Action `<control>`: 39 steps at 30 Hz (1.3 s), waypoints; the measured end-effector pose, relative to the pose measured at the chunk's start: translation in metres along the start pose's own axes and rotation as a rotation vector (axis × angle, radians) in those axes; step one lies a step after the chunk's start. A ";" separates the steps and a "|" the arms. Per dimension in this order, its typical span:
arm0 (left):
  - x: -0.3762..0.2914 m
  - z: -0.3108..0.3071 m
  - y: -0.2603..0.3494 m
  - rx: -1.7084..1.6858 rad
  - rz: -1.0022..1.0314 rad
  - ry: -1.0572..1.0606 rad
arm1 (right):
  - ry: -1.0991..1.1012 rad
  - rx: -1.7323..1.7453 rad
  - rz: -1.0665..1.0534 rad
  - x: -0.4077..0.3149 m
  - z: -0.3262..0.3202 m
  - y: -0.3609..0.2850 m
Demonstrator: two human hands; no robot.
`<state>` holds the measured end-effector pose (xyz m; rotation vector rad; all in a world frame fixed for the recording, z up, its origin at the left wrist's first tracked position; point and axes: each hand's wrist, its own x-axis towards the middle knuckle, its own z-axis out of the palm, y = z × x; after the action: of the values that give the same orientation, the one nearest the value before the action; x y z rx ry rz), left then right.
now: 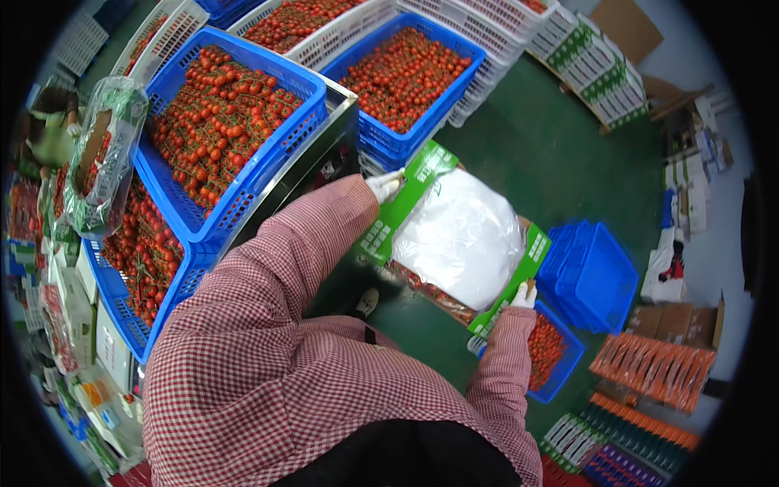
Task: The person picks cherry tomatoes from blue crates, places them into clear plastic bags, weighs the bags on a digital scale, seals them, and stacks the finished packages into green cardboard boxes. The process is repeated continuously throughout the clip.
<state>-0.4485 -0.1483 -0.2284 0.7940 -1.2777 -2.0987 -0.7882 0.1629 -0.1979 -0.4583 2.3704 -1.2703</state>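
Both my hands, in white gloves, hold a green and white cardboard box (420, 182) in front of my body, above the floor. My left hand (386, 185) grips one end panel, and my right hand (524, 295) grips the opposite end. A white sheet under clear plastic film (459, 234) covers most of the box's top. Red cherry tomatoes (420, 281) show along its near edge. Fingers on the far side of the panels are partly hidden.
Blue crates of cherry tomatoes (225, 128) stand on a metal-edged table to the left, with another blue crate (408, 79) beyond. Stacked blue crates (587, 277) and a tomato-filled crate (544, 350) lie right. Flat cartons (590, 64) are stacked far right. Another person (52, 128) is at far left.
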 end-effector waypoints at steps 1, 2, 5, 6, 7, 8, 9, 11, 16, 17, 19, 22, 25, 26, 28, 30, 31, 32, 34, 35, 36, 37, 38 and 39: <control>-0.004 0.002 -0.012 -0.003 0.178 -0.070 | -0.010 -0.055 -0.127 0.005 -0.002 0.008; -0.012 0.005 -0.024 0.784 0.316 0.106 | -0.032 -0.057 -0.022 0.012 -0.006 0.016; -0.082 0.013 -0.054 0.954 -0.039 0.046 | -0.174 0.027 -0.058 0.033 -0.013 0.025; -0.117 0.016 -0.057 0.964 -0.089 0.015 | -0.148 0.131 -0.032 0.037 -0.010 0.016; -0.156 0.020 -0.057 0.930 -0.148 0.013 | -0.017 0.050 -0.215 0.043 -0.002 -0.002; -0.194 0.021 -0.050 0.857 -0.196 0.038 | 0.098 -0.020 -0.421 0.044 0.011 -0.028; -0.236 0.025 -0.041 0.732 -0.224 0.113 | 0.087 0.008 -0.589 0.040 0.032 -0.062; -0.329 0.031 -0.011 0.214 -0.193 0.350 | -0.272 0.101 -0.755 0.009 0.091 -0.147; -0.580 0.115 0.017 0.065 0.431 1.634 | -1.758 0.108 -0.916 -0.209 0.268 -0.264; -0.624 0.162 0.000 0.070 0.611 1.852 | -1.985 0.114 -0.995 -0.267 0.287 -0.253; -0.699 0.274 -0.040 0.122 0.422 2.407 | -2.366 -0.071 -1.000 -0.380 0.293 -0.210; -0.750 0.460 -0.116 -0.071 0.366 2.794 | -2.549 -0.369 -1.543 -0.517 0.237 -0.131; -0.751 0.606 -0.179 -0.370 0.403 3.088 | -2.853 -0.481 -2.021 -0.596 0.155 -0.081; -0.748 0.636 -0.198 -0.495 0.306 3.204 | -2.928 -0.430 -2.124 -0.614 0.128 -0.064; -0.745 0.674 -0.223 -0.451 0.391 3.282 | -3.112 -0.507 -2.317 -0.644 0.085 -0.035; -0.756 0.697 -0.235 -0.327 0.272 3.306 | -3.149 -0.689 -2.471 -0.680 0.047 -0.001; -0.765 0.708 -0.236 -0.445 0.051 3.356 | -3.093 -0.829 -2.508 -0.700 0.027 0.017; -0.779 0.721 -0.232 -0.191 0.045 3.422 | -3.169 -0.690 -2.466 -0.728 0.004 0.032; -0.805 0.754 -0.214 -0.118 -0.225 3.543 | -3.254 -0.122 -2.300 -0.788 -0.058 0.051; -0.819 0.775 -0.202 -0.060 -0.403 3.518 | -3.181 0.005 -2.278 -0.820 -0.095 0.051; -0.824 0.792 -0.188 0.051 -0.419 3.521 | -3.225 0.328 -2.190 -0.851 -0.142 0.049; -0.829 0.807 -0.177 0.168 -0.410 3.510 | -3.371 0.882 -1.842 -0.878 -0.197 0.043; -0.832 0.819 -0.167 0.045 -0.598 3.528 | -3.566 1.195 -1.664 -0.909 -0.250 0.024; -0.835 0.829 -0.159 0.074 -0.716 3.522 | -3.369 1.905 -1.319 -0.930 -0.314 0.009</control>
<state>-0.5104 0.9901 0.1029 -2.8904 -1.5322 -1.5382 -0.1449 0.8241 0.1367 1.9461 3.6037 0.3869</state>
